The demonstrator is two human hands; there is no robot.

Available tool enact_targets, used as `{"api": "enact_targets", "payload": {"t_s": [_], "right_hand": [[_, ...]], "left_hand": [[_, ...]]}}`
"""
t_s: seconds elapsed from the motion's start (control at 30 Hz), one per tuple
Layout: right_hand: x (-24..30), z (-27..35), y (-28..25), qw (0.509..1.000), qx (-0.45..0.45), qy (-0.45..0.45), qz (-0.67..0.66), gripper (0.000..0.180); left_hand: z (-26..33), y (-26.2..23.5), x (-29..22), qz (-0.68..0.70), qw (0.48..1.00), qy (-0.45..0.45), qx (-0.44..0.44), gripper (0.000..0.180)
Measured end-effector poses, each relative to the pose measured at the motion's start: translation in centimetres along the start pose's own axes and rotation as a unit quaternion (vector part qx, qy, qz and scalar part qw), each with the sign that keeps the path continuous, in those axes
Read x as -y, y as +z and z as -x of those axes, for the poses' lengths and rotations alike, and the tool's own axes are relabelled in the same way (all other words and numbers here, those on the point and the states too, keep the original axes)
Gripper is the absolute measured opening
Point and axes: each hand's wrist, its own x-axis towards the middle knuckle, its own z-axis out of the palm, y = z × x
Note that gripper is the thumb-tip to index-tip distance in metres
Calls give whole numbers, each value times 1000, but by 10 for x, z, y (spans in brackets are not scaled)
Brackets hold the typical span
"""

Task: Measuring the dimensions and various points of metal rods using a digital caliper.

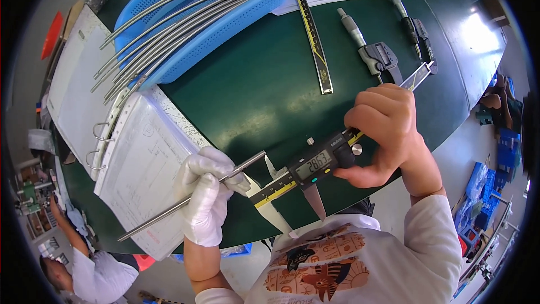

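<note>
A dark green work table [247,107] fills the middle of the frame; its right edge curves toward a pale floor, where blue bins [509,149] stand at the far right. At the lower left, another person [107,276] in a white top is seated beyond the table.

The left hand [205,194], in a white glove, is positioned left of centre. It is closed around a slender metal rod [154,219], pinched between thumb and fingers. The rod runs obliquely from the lower left to the centre, its upper end beside the small upper jaws of a digital caliper [315,166] (contact at this point cannot be confirmed).

The right hand [385,135], bare, is right of centre and grips the caliper, with curled fingers over the beam and the thumb below the display unit. The caliper's long lower jaws stand apart, pointing toward the bottom of the frame.

Upper left: a blue perforated basket [219,42] containing several metal rods [185,28], their ends projecting over its rim. Below it: an open ring binder [143,141] with papers. Upper centre: a ruler [313,36]. Upper right: a micrometer [374,56] and a second gauge [413,22].
</note>
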Motion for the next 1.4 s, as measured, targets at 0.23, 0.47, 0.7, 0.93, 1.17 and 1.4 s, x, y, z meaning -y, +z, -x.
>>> {"api": "enact_targets", "payload": {"t_s": [0.23,0.47,0.7,0.93,1.17,1.4], "right_hand": [[3,-3,6,997,18,-7,69,46],[-1,16,8,998,-14,7,65,52],[-5,14,7,998,-9,2,59,50],[-8,17,11,997,-48,-23,52,51],[-12,31,-6,997,-5,4,71,53],[4,-6,9,999,26,-22,42,43]], "left_hand": [[-4,-10,7,2,999,-6,39,15],[-5,-4,-2,-16,994,-68,87,14],[-5,-4,0,6,995,-42,92,12],[-1,-1,-1,-2,996,-46,80,12],[-11,1,6,-25,993,-35,109,13],[4,-10,5,-29,997,37,54,14]]}}
